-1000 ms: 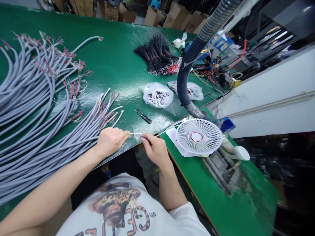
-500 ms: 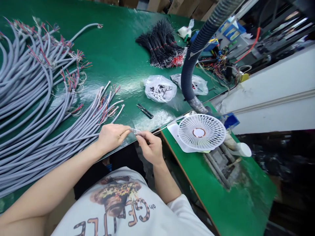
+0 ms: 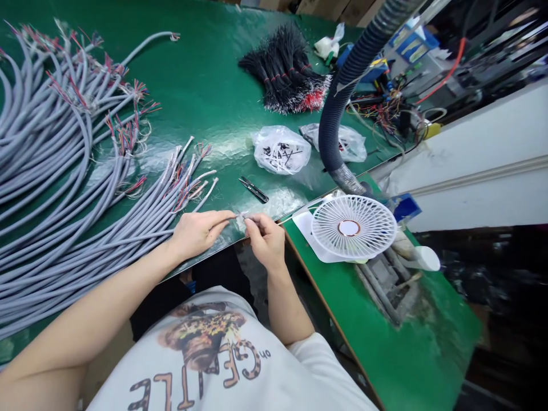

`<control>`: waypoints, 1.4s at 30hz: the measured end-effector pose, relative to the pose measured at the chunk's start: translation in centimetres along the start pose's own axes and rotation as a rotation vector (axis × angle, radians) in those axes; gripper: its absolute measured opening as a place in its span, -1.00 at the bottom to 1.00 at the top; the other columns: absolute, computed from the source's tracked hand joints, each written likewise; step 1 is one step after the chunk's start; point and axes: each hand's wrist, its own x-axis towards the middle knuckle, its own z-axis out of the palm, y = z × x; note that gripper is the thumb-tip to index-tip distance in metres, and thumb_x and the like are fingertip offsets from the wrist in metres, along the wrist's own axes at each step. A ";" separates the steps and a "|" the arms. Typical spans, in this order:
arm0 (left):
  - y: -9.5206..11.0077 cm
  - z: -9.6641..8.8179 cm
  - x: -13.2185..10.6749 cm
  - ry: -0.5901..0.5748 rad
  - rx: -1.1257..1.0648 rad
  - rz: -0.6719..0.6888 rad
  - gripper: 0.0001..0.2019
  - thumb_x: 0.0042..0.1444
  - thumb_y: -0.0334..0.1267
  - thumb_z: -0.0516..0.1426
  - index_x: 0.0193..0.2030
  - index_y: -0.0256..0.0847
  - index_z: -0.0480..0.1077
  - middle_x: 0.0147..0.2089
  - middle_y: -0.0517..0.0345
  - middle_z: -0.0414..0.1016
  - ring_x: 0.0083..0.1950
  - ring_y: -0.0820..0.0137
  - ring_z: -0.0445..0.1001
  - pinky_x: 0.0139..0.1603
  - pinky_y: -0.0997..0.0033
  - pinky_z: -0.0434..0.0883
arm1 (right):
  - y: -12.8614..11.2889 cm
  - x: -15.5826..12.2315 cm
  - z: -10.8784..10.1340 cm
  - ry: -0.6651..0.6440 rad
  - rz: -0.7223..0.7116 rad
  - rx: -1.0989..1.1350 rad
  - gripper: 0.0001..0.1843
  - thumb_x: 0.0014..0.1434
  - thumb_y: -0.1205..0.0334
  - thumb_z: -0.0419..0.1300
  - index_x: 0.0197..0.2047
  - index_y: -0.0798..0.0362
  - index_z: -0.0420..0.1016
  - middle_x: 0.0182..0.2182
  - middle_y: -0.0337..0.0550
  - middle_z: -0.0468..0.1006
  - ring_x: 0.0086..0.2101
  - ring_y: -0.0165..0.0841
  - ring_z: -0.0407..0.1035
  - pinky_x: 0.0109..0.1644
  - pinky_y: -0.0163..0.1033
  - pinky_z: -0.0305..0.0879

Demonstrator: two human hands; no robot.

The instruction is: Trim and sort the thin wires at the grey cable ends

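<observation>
My left hand (image 3: 201, 231) is closed around a grey cable (image 3: 160, 233) near the table's front edge, thumb and forefinger pinched at its end. Pale, thin strands (image 3: 240, 217) show in the small gap between my hands. From the other side, my right hand (image 3: 266, 237) pinches these strands with curled fingers; its fingertips partly hide them. To the left lies a bundle of grey cables (image 3: 107, 251) with stripped ends and red, blue and white wires. A pair of black thread snips (image 3: 253, 190) rests on the table just beyond my hands.
A white fan (image 3: 353, 227) stands on a lower green side table (image 3: 342, 319). Plastic bags of small parts (image 3: 281, 150) and bundles of black wires (image 3: 285, 71) lie farther back on the green table (image 3: 205, 63). A dark flexible hose (image 3: 331, 128) hangs down at right.
Both hands have shifted slightly right, and the gap between their fingertips is a little wider. The surroundings have moved slightly in view with the head.
</observation>
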 end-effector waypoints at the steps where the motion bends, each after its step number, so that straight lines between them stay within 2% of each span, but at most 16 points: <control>1: -0.1 0.0 0.0 -0.002 -0.008 -0.003 -0.71 0.30 -0.19 -0.02 0.05 -0.07 0.44 -0.01 0.20 0.58 -0.08 0.39 0.57 -0.11 0.48 0.41 | -0.1 -0.2 0.0 -0.016 -0.011 0.000 -0.76 0.22 0.10 0.08 -0.30 0.09 0.45 -0.54 -0.26 0.42 -0.54 -0.47 0.31 -0.41 -0.37 0.28; 6: -0.2 -0.1 0.0 -0.026 -0.025 -0.009 -0.68 0.31 -0.20 -0.05 0.07 -0.09 0.44 -0.05 0.14 0.59 -0.11 0.41 0.56 -0.10 0.49 0.41 | -0.4 -0.6 0.2 -0.024 -0.049 0.010 -0.76 0.22 0.10 0.08 -0.31 0.08 0.46 -0.52 -0.25 0.43 -0.55 -0.48 0.29 -0.43 -0.36 0.26; 13: -0.4 -0.3 0.0 -0.054 0.043 0.039 -0.64 0.31 -0.25 -0.07 0.15 -0.03 0.38 -0.25 0.16 0.55 -0.27 0.45 0.51 -0.23 0.53 0.35 | 0.0 -0.1 0.1 0.020 0.042 0.144 -0.76 0.22 0.08 0.09 -0.32 0.08 0.43 -0.58 -0.30 0.38 -0.60 -0.50 0.25 -0.48 -0.38 0.25; 17: -0.3 -0.2 0.0 -0.099 0.121 0.012 -0.60 0.31 -0.26 -0.09 0.24 0.00 0.30 -0.33 0.19 0.50 -0.33 0.45 0.48 -0.33 0.53 0.32 | -0.7 -0.7 0.6 0.009 -0.035 0.052 -0.77 0.23 0.12 0.08 -0.31 0.07 0.45 -0.56 -0.28 0.40 -0.59 -0.50 0.26 -0.46 -0.38 0.25; 22: -0.1 -0.2 0.0 -0.106 0.047 -0.034 -0.54 0.29 -0.30 -0.08 0.31 0.04 0.19 -0.17 0.18 0.57 -0.17 0.42 0.54 -0.17 0.49 0.39 | -2.2 -2.1 0.9 -0.047 -0.176 -0.096 -0.77 0.24 0.17 0.05 -0.28 0.07 0.50 -0.41 -0.16 0.53 -0.47 -0.45 0.36 -0.32 -0.34 0.32; 26: 0.2 -0.4 0.1 -0.107 -0.020 -0.053 -0.59 0.32 -0.20 -0.09 0.27 0.04 0.25 0.03 0.19 0.55 -0.02 0.37 0.54 -0.08 0.43 0.41 | -2.0 -1.4 0.3 -0.002 -0.121 -0.076 -0.76 0.24 0.14 0.06 -0.30 0.07 0.48 -0.47 -0.20 0.50 -0.51 -0.46 0.34 -0.36 -0.35 0.31; 28: 0.3 -0.5 0.1 -0.097 -0.009 -0.070 -0.60 0.31 -0.16 -0.07 0.25 0.02 0.27 0.05 0.19 0.55 -0.09 0.36 0.56 -0.14 0.44 0.42 | -1.4 -0.4 0.0 0.059 -0.061 -0.024 -0.77 0.23 0.11 0.07 -0.31 0.07 0.46 -0.54 -0.26 0.44 -0.55 -0.47 0.30 -0.42 -0.36 0.29; 31: 0.5 -0.5 0.1 -0.113 0.054 -0.105 -0.62 0.31 -0.15 -0.07 0.22 0.00 0.28 -0.05 0.21 0.59 -0.29 0.38 0.57 -0.27 0.46 0.38 | -0.6 0.9 -0.4 0.146 0.006 0.059 -0.78 0.23 0.09 0.08 -0.30 0.06 0.42 -0.57 -0.29 0.38 -0.57 -0.48 0.29 -0.46 -0.36 0.27; 34: 0.4 -0.4 0.1 -0.128 0.052 -0.084 -0.66 0.31 -0.15 -0.08 0.16 0.00 0.32 -0.06 0.20 0.58 -0.28 0.39 0.56 -0.27 0.46 0.34 | -0.5 1.1 -0.7 0.187 0.000 0.110 -0.79 0.23 0.09 0.10 -0.28 0.05 0.40 -0.56 -0.30 0.37 -0.56 -0.48 0.30 -0.46 -0.37 0.27; 37: 0.1 -0.3 0.3 -0.091 -0.040 -0.151 -0.68 0.30 -0.13 -0.06 0.12 -0.06 0.30 -0.24 0.20 0.57 -0.35 0.40 0.51 -0.32 0.46 0.31 | -1.0 0.5 -0.8 0.118 -0.022 0.106 -0.79 0.24 0.10 0.08 -0.29 0.05 0.40 -0.54 -0.28 0.39 -0.56 -0.49 0.30 -0.48 -0.38 0.25; 40: -0.4 -0.4 0.6 -0.051 -0.222 -0.264 -0.69 0.27 -0.11 -0.03 0.07 -0.19 0.26 -0.52 0.30 0.38 -0.52 0.43 0.36 -0.41 0.46 0.26 | -1.3 -0.3 -0.5 -0.006 -0.021 0.091 -0.79 0.26 0.11 0.05 -0.25 0.05 0.41 -0.54 -0.29 0.39 -0.58 -0.51 0.28 -0.48 -0.39 0.24; 42: -0.7 -0.5 0.8 -0.050 -0.370 -0.303 -0.73 0.26 -0.11 -0.02 -0.02 -0.22 0.27 -0.57 0.34 0.30 -0.56 0.46 0.30 -0.44 0.47 0.25 | -1.2 -0.6 -0.1 -0.077 -0.023 0.075 -0.79 0.27 0.13 0.04 -0.21 0.05 0.42 -0.56 -0.30 0.38 -0.59 -0.51 0.28 -0.47 -0.39 0.25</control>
